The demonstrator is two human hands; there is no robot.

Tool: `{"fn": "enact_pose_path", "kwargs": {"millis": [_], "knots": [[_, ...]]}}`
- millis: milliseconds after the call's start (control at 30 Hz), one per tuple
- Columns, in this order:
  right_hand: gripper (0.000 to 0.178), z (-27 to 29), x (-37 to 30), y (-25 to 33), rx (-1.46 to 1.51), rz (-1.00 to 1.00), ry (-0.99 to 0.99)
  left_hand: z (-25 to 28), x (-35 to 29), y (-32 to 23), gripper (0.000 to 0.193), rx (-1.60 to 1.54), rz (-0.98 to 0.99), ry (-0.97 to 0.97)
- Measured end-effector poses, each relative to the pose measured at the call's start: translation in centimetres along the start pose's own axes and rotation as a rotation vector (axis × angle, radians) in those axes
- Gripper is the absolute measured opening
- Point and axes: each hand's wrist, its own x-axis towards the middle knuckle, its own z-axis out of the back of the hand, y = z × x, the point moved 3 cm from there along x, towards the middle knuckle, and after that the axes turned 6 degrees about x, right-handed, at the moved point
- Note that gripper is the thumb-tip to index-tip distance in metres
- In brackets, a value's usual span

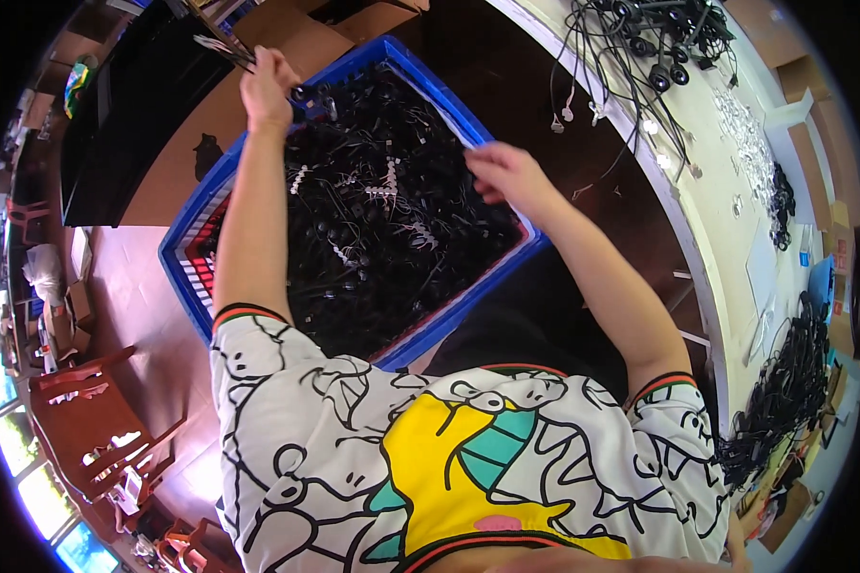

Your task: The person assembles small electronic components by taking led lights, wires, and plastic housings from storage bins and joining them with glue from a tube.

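A blue plastic crate [186,258] sits below me, filled with a tangle of black cables with white connectors [382,220]. My left hand [266,88] is raised over the crate's far corner, fingers closed on a black cable end that trails back into the pile. My right hand [505,172] hovers over the crate's right rim, fingers pinched on a thin black cable. My patterned white, yellow and teal shirt fills the lower part of the view.
A pale worktable [726,220] curves along the right, carrying loose black cables with round plugs [640,48] and another cable heap [784,392]. Cardboard boxes [287,38] stand beyond the crate. Wooden chairs [86,420] sit at lower left on the brown floor.
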Motion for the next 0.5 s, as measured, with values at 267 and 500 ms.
{"fn": "enact_pose_path", "kwargs": {"millis": [267,500], "knots": [[0.027,5.4,-9.3,-10.4,0.134,-0.141,-0.103,-7.7,-2.5,-20.0,0.027,-0.248,-0.321,0.157],[0.068,4.9,-11.8,-2.2,0.051,0.33,0.018,-13.6,-7.4,-28.8,0.033,-0.152,-0.308,0.387]]}}
